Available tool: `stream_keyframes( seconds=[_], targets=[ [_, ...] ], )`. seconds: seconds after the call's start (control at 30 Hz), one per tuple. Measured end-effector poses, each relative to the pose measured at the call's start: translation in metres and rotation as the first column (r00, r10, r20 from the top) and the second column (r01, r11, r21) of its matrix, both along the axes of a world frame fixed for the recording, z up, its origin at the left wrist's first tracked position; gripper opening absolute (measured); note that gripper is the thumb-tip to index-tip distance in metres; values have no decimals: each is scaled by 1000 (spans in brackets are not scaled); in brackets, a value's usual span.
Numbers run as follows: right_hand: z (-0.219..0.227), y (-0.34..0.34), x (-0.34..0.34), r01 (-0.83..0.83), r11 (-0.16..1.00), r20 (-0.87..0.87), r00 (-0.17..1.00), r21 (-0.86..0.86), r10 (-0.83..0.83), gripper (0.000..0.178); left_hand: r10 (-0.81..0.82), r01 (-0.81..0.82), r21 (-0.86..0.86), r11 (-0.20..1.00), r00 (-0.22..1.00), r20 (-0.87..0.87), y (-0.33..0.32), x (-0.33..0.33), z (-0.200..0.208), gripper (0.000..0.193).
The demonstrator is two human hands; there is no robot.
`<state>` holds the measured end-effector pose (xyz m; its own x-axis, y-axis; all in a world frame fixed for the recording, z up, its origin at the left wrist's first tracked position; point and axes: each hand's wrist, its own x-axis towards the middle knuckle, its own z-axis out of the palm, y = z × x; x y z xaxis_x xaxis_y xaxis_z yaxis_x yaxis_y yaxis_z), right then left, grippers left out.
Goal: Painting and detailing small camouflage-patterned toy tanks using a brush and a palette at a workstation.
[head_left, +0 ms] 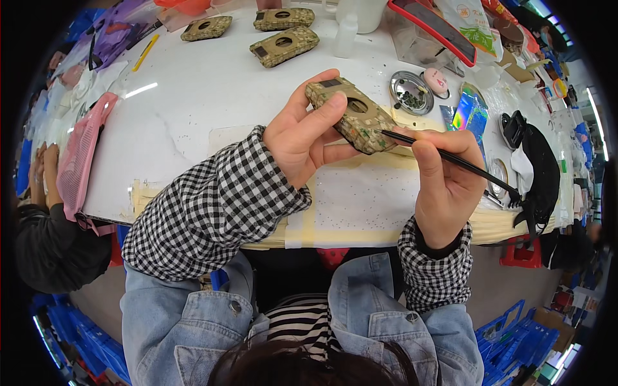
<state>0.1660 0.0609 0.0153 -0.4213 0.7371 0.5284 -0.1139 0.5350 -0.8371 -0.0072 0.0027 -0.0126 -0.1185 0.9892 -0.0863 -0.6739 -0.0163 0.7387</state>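
My left hand (302, 125) is closed around a camouflage-painted model tank hull (372, 121), tilted above the table's near edge. A round opening shows in its upper face, and my thumb presses on the top beside it. In my right hand (447, 177) is a slim black pointed tool (460, 159), pinched between thumb and fingers. Its tip touches or nearly touches the hull's right end; I cannot tell which. Three similar camouflage hulls, among them a nearer one (284, 46), lie at the back of the table.
Right of the hull, a round clear dish (412, 92) holds small dark green bits. Beside it are a pink oval object (436, 81) and a shiny foil packet (470, 110). A red-cased phone (438, 31) stands behind. A pink mesh pouch (87, 151) lies left, near another person's hands.
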Motion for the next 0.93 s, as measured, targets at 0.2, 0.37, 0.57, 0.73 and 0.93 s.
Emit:
stream_keyframes(
  seconds=[0.2, 0.37, 0.57, 0.73, 0.93],
  targets=[
    [-1, 1, 1, 11, 1000, 6, 1000, 0, -11, 11, -7, 7, 2, 1000, 1000, 5, -1, -1, 1, 55],
    [-1, 1, 0, 7, 1000, 6, 1000, 14, -7, 10, -8, 8, 5, 1000, 1000, 17, -1, -1, 1, 55],
    [-1, 1, -1, 8, 1000, 8, 1000, 12, -8, 10, 0, 0, 4, 1000, 1000, 10, -1, 0, 1, 54],
    [-1, 0, 0, 11, 1000, 12, 1000, 11, -11, 10, -4, 4, 3, 1000, 1000, 10, -1, 0, 2, 54],
    [-2, 0, 0, 10, 1000, 11, 1000, 17, -10, 10, 0, 0, 3, 1000, 1000, 12, -2, 0, 2, 55]
  ],
)
